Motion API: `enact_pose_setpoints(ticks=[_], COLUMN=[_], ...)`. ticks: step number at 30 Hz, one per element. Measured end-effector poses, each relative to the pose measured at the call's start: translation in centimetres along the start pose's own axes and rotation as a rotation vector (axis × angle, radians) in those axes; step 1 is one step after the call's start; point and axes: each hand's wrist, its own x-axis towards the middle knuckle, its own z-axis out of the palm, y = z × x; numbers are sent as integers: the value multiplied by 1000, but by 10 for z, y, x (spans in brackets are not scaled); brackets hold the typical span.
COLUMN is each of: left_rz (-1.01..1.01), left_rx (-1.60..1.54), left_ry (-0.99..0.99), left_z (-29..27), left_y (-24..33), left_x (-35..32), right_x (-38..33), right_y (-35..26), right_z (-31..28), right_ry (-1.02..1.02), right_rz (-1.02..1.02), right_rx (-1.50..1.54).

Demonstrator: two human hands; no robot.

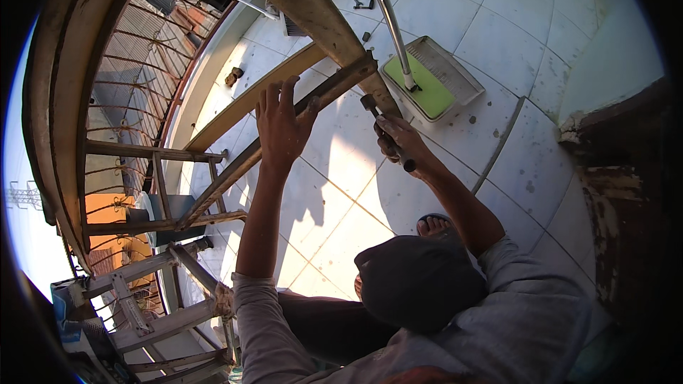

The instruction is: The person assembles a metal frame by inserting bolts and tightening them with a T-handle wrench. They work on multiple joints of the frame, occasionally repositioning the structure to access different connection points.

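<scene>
My left hand (280, 124) is raised with its fingers stretched out beside a dark brown wooden bar (245, 161). Its fingertips overlap the bar; whether they press on it I cannot tell. My right hand (400, 144) is closed around the handle of a hammer (369, 104), whose dark head points up and left. The hammer head is just below the bar's upper end, near a thick, worn wooden beam (313, 18). A paler board (249, 99) runs behind the bar, slanting the same way.
Right of the beam lies a grey tray (459, 75) with a lime-green pad (425, 89) and a metal pole (390, 18). A wrench (361, 1) rests on the white tiles (469, 0). A ladder-like frame (160, 331) stands at lower left, near a barred railing (121, 85).
</scene>
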Motion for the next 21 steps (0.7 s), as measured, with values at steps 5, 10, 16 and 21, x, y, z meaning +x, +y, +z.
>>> enact_pose_setpoints(ticks=[5, 10, 16, 21], left_rz=[-454, -448, -369, -347], left_rx=[-135, -121, -130, -158], left_ry=[-558, -575, -506, -490], left_z=[9, 1, 1, 17], left_y=[-16, -18, -18, -18], left_x=[4, 4, 1, -6], right_x=[25, 31, 40, -8], right_y=[-24, -30, -9, -20], right_z=[6, 0, 7, -26], right_ry=[90, -43, 275, 533], right_rz=[-84, 5, -301, -364], right_rx=[-67, 95, -823, -1643])
